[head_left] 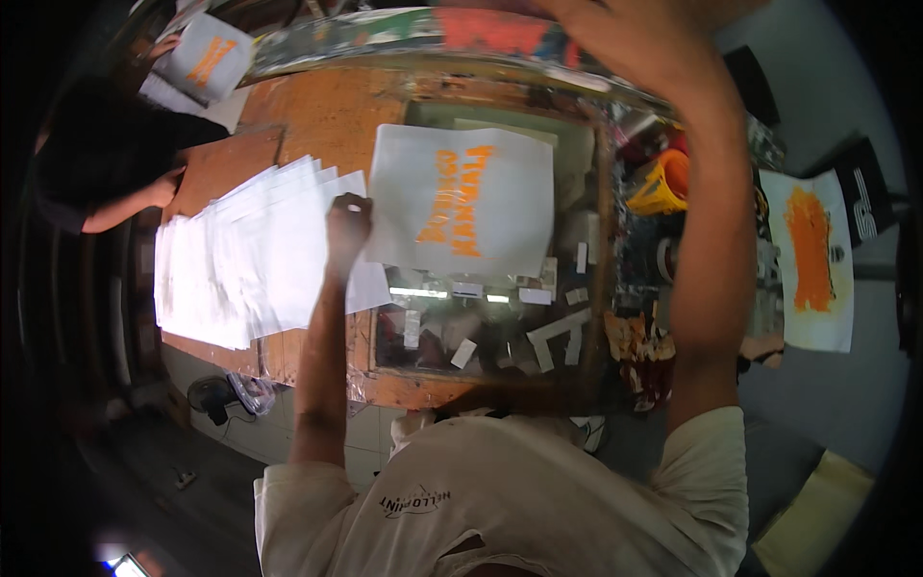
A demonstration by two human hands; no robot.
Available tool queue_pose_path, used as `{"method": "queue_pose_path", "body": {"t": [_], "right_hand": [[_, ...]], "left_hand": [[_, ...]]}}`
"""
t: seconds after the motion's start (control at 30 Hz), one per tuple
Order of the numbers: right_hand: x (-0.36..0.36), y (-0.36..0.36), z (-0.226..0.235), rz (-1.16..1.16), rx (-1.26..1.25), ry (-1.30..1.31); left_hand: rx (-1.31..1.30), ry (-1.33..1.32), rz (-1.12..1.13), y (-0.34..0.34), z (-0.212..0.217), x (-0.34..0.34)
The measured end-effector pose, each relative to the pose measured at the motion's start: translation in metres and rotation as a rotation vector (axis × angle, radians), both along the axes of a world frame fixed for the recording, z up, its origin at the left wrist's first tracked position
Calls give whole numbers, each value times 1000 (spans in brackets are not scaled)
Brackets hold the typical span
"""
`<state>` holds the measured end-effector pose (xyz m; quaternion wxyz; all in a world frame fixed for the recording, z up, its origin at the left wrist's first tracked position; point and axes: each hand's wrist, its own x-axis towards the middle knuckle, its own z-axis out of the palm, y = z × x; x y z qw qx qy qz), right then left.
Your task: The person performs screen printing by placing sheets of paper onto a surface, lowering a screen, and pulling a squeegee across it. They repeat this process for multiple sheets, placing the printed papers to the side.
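Note:
A white sheet point(399, 231) with orange lettering lies over a glass panel point(433, 332) set into the wooden table. My left hand point(349, 226) is closed at the left edge of this printed sheet, over the fanned pile of white paper point(250, 255). What its curled fingers pinch, if anything, is hard to see. My right hand point(635, 43) is raised at the top of the view, beside a long paint-smeared frame point(490, 34). Its fingers are blurred and partly cut off by the picture's edge, so their grip is unclear.
Small pale tape pieces point(463, 354) dot the glass. A yellow tub with orange inside point(663, 183) stands among clutter at right, near an orange-smeared sheet point(810, 260). At far left another person in black point(115, 154) handles a printed sheet point(207, 58). A fan point(212, 396) stands below the table.

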<state>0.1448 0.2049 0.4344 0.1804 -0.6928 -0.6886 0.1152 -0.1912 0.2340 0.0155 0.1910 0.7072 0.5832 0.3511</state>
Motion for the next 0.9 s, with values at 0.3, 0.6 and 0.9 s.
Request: {"method": "queue_pose_path", "body": {"t": [0.3, 0.6, 0.9], "right_hand": [[32, 31, -41, 128, 340, 80], [28, 15, -30, 113, 238, 20], [-25, -29, -18, -35, 507, -319]], "left_hand": [[197, 134, 364, -84, 52, -68], [52, 38, 323, -155, 27, -9], [-188, 242, -200, -145, 2, 119]]}}
